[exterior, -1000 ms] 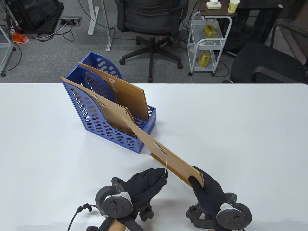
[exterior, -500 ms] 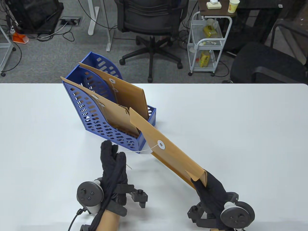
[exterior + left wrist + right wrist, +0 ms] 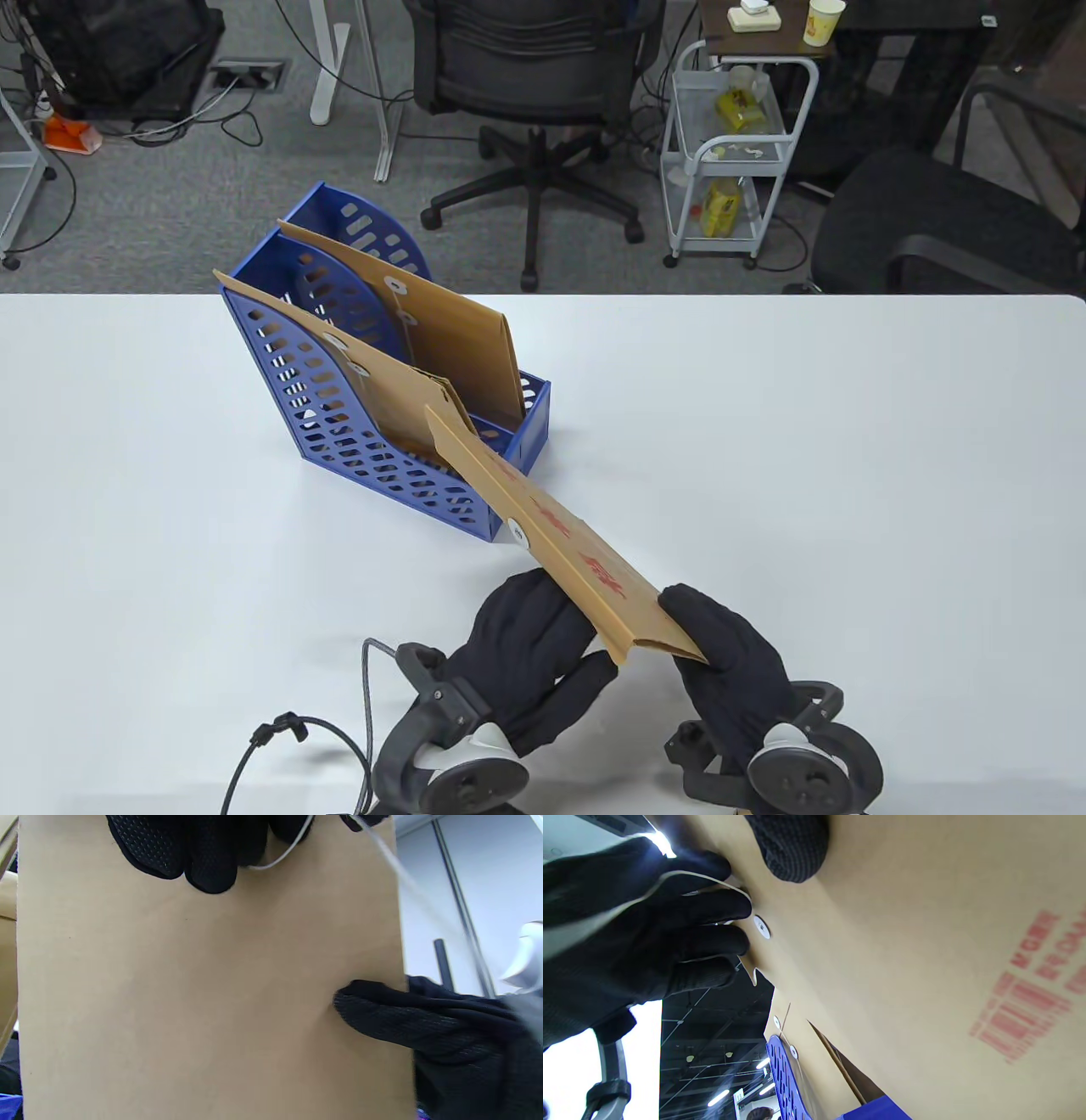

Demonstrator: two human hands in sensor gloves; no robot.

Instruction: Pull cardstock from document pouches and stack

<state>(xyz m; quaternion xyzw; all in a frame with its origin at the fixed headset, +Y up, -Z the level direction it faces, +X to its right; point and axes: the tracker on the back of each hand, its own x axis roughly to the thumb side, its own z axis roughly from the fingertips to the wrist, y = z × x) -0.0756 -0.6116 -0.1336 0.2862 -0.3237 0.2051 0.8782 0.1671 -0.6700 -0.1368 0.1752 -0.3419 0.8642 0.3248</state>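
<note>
pouch (image 3: 551, 526) contents: hidden | left hand (image 3: 530, 654) fingertips: behind pouch

White desk (image 3: 806, 475) carried a blue perforated file rack (image 3: 373, 441), standing left of centre, nearer the far edge, set at an angle to the edges. Two kraft document pouches (image 3: 450, 340) stood upright in its compartments, one in the rear slot, one in the front slot, both leaning back. A black cable (image 3: 280, 739) lay on the desk by the near edge, left of centre, looping and running off that edge.
</note>
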